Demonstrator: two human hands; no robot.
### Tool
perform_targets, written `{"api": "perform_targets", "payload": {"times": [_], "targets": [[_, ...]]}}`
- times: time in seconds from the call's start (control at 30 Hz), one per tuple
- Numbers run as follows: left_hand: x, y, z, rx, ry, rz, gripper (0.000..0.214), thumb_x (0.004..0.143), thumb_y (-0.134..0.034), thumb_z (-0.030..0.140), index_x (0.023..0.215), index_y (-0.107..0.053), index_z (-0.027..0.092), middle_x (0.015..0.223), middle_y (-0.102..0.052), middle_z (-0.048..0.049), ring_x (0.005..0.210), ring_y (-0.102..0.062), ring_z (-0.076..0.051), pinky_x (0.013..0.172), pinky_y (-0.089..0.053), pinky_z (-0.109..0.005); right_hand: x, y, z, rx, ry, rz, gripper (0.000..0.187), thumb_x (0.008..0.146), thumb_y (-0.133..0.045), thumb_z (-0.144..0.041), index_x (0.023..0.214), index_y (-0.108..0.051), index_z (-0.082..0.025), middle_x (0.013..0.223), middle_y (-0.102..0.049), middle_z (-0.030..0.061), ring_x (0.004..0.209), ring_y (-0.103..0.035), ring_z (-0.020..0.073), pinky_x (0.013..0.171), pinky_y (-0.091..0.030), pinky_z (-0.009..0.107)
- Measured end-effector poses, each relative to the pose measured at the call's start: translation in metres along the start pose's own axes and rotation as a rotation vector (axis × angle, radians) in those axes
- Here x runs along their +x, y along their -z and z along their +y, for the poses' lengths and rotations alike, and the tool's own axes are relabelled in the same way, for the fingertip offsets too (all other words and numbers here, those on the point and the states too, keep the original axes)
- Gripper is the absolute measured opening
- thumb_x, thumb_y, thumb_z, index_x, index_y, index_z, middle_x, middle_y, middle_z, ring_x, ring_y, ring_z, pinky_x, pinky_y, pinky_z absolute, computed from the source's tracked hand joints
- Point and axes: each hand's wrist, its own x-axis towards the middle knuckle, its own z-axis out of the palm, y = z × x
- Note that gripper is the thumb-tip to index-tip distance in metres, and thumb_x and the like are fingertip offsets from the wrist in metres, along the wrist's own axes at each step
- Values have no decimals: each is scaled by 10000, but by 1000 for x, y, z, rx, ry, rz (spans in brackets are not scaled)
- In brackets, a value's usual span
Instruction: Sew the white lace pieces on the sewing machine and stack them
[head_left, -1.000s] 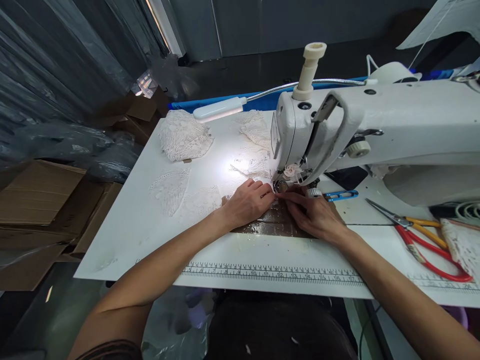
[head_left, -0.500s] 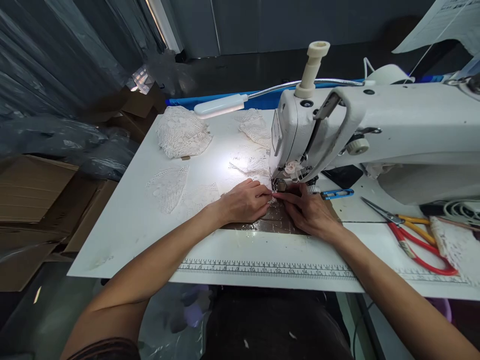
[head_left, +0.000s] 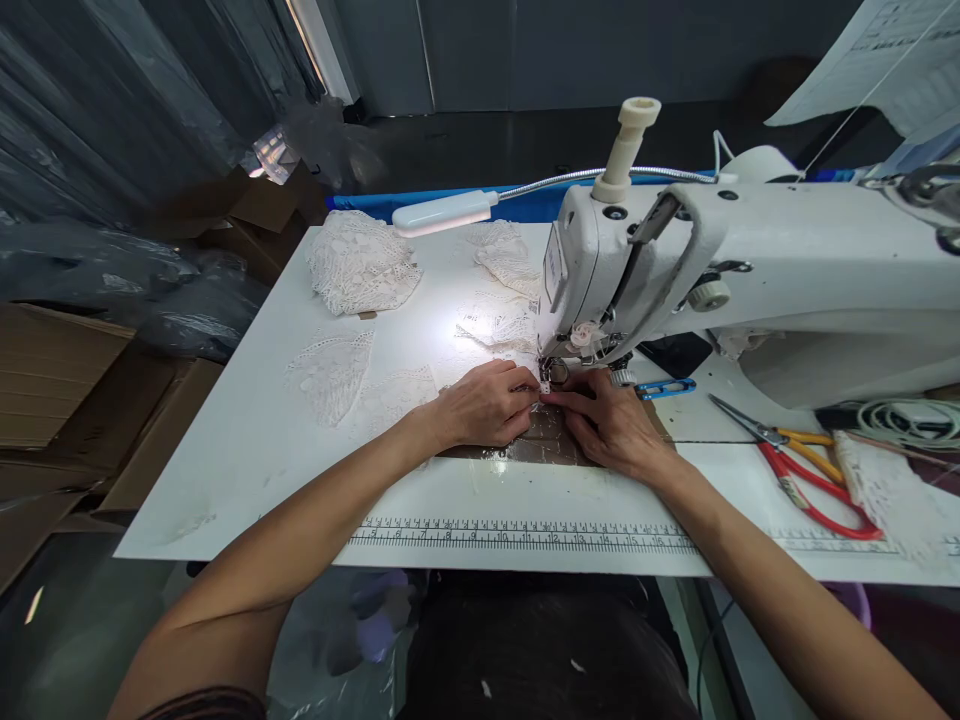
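Observation:
A small bit of white lace (head_left: 545,387) lies under the presser foot of the white sewing machine (head_left: 581,270). My left hand (head_left: 489,403) is closed on this lace at its left side, fingers curled and tips close to the needle. From the right, my right hand (head_left: 611,422) meets it, index finger stretched to the lace edge and the other fingers bent below. Their fingertips almost touch, and hide most of the lace. Beneath both hands is a shiny brown sheet (head_left: 555,440). Spread lace (head_left: 397,400) lies left of my left hand.
Lace pieces (head_left: 364,262) are heaped at the back left under a lamp (head_left: 442,213). To the right are a blue-handled thread snipper (head_left: 665,388) and red and orange scissors (head_left: 810,470). A printed ruler (head_left: 525,537) runs along the table's front edge. Cardboard boxes (head_left: 67,380) stand left.
The view has shifted slightly, so things at the right sit further left. Both hands stay at the needle, and a bit of lace now shows more clearly between the fingertips.

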Motion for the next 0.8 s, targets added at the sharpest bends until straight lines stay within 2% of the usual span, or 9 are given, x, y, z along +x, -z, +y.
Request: {"api": "perform_targets", "payload": {"times": [0.2, 0.53, 0.8], "targets": [[1, 7, -1, 24, 11, -86, 241, 884, -490, 184, 983, -708, 151, 1050, -664, -77, 786, -579, -169, 747, -463, -338, 1, 3, -3, 12, -21, -46, 348, 945, -454, -287, 1229, -653, -300, 1137, -561, 124, 1004, -497, 289, 773, -446, 440], [2, 10, -2, 44, 30, -142, 272, 913, -450, 207, 1057, -677, 165, 1111, -630, -84, 845, -555, -187, 822, -417, -371, 6, 8, -16, -130, -37, -69, 343, 963, -425, -255, 1245, -621, -248, 1098, -581, 140, 1000, -499, 287, 687, -397, 366], [2, 11, -4, 86, 39, -184, 292, 938, -410, 219, 1069, -657, 132, 1144, -596, -114, 913, -549, -211, 831, -428, -382, 10, 8, -25, -285, -66, -81, 345, 932, -434, -201, 1230, -606, -226, 1116, -562, 168, 981, -491, 316, 695, -399, 408]]}}
